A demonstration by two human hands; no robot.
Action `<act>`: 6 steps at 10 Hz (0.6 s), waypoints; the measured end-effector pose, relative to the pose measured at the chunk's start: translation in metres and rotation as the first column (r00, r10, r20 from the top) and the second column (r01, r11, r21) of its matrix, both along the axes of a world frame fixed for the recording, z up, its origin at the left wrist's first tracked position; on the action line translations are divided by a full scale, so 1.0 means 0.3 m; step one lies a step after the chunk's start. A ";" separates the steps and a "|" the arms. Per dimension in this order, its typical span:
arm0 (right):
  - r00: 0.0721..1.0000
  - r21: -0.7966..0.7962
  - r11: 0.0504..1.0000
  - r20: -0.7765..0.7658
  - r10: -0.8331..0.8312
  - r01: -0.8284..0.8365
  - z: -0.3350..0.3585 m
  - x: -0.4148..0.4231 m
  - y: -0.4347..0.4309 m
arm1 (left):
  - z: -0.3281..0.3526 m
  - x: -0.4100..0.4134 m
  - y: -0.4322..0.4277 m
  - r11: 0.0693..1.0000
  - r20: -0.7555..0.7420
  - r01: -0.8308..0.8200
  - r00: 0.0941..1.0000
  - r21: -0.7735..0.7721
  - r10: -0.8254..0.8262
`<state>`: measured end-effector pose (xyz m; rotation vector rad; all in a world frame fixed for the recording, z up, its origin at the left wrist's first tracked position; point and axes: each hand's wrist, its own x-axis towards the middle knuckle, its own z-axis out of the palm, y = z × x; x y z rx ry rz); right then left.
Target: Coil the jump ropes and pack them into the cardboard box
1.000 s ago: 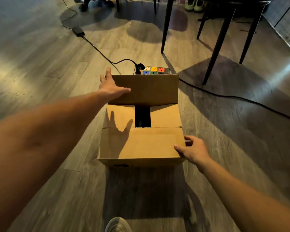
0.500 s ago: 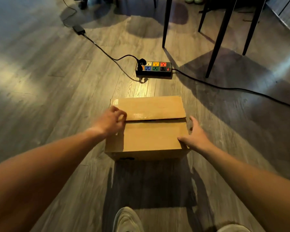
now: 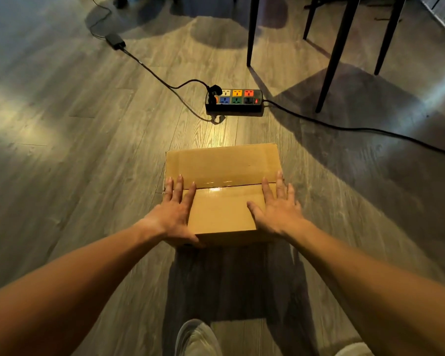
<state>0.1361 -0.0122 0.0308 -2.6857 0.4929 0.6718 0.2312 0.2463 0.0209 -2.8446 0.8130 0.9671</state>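
With both palms flat on the lid, I am pressing the cardboard box (image 3: pixel 222 191) shut on the wooden floor (image 3: pixel 88 155). My left hand (image 3: pixel 174 214) lies over the box's left side, fingers spread and stretched out straight, their tips reaching the seam where the two top flaps meet, while the thumb hooks down over the near front edge. My right hand (image 3: pixel 276 209) mirrors it on the box's right side, fingers splayed wide and flat, gripping nothing, just bearing down. The flaps lie level and meet in a neat line across the top, with a glossy strip along that seam that looks like tape, though I cannot say for sure. No jump ropes show anywhere around the box, so I judge they are inside, coiled and packed; the closed lid hides them. That puts me at the very last step: closing up. Beyond the box, on its far side, sits a power strip (image 3: pixel 234 102) with coloured sockets, its black cable (image 3: pixel 370 129) trailing off to the box's far right, past the dark chair legs (image 3: pixel 332 60). On the near side of the box, the toe of my shoe (image 3: pixel 195 337) peeks in. Next, I reckon, comes even pressure along that seam so the flaps stay down, then lifting both hands straight off without snagging an edge.
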 end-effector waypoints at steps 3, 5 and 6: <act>0.995 -0.039 0.998 -0.098 0.036 -0.040 0.082 0.023 -0.003 | 0.079 -0.053 -0.051 0.996 0.118 -0.083 0.990 0.041 0.078; 0.998 -0.030 0.999 0.043 0.046 -0.045 0.063 -0.266 0.030 | 0.103 -0.253 0.048 0.992 0.175 -0.118 0.977 -0.031 0.122; 0.998 0.023 0.999 0.043 0.046 -0.047 0.079 -0.420 0.034 | 0.147 -0.407 0.147 0.994 0.135 -0.073 0.987 -0.079 0.083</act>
